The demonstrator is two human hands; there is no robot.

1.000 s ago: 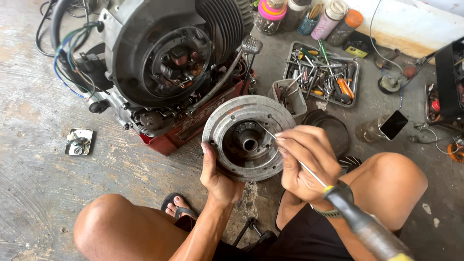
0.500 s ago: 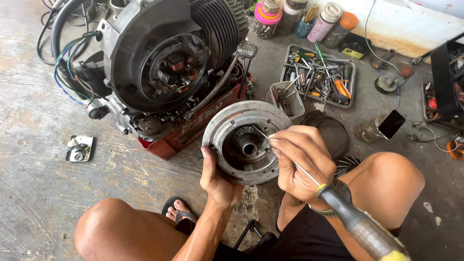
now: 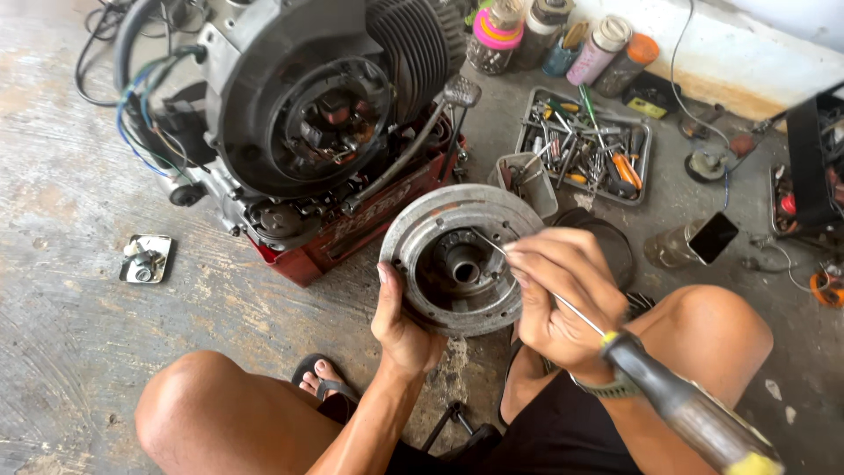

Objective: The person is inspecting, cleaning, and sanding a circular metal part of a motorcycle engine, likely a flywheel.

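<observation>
Grey metal flywheel (image 3: 457,261), round and dished, is held on edge above the concrete floor (image 3: 70,290) at scene centre, its open face and hub turned toward the camera; the left hand (image 3: 403,318) curls around its near-left rim; the right hand (image 3: 563,295) is closed on a long screwdriver (image 3: 646,374), fingers pinching the thin shaft; its long axis runs from the black and yellow handle at near right to the tip at far left, inside the flywheel; a metal tray (image 3: 644,151) at far right holds loose hand tools; a small tin (image 3: 146,259) at left holds small parts; an engine (image 3: 308,114) sits on a red crate (image 3: 334,242) beyond.
</observation>
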